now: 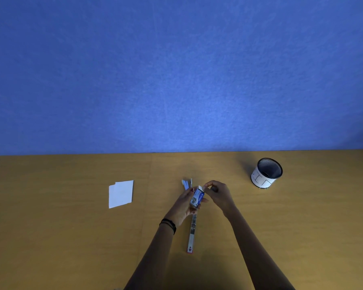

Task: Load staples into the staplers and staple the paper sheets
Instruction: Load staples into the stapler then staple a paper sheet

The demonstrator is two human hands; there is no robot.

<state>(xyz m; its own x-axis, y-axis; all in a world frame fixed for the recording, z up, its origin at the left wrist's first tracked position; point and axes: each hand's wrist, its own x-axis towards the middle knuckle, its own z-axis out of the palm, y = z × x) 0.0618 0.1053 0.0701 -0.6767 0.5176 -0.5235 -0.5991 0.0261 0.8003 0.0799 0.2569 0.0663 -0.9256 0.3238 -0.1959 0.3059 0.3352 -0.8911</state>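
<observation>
Both forearms rise from the bottom edge toward the middle of the frame, over the desk point(71, 237). The left wrist wears dark bands point(169, 225). Between the arms a stapler point(192, 233) lies opened out flat in a long thin line, its red-tipped near end low in the frame and its far end showing just past the hands.

The left hand point(182, 204) is curled round a small blue-and-white staple box point(197, 198), holding it tilted just above the stapler. The right hand point(218, 195) pinches the white flap at the box's upper end with thumb and fingertips. Whether the flap is open cannot be told.

Left of centre, well apart from the hands, lie white paper sheets point(121, 194), slightly fanned. At the upper right of the desk stands a mesh cup point(260, 178), upright. Bare desk spreads to both sides, ending at a blue wall point(176, 70).
</observation>
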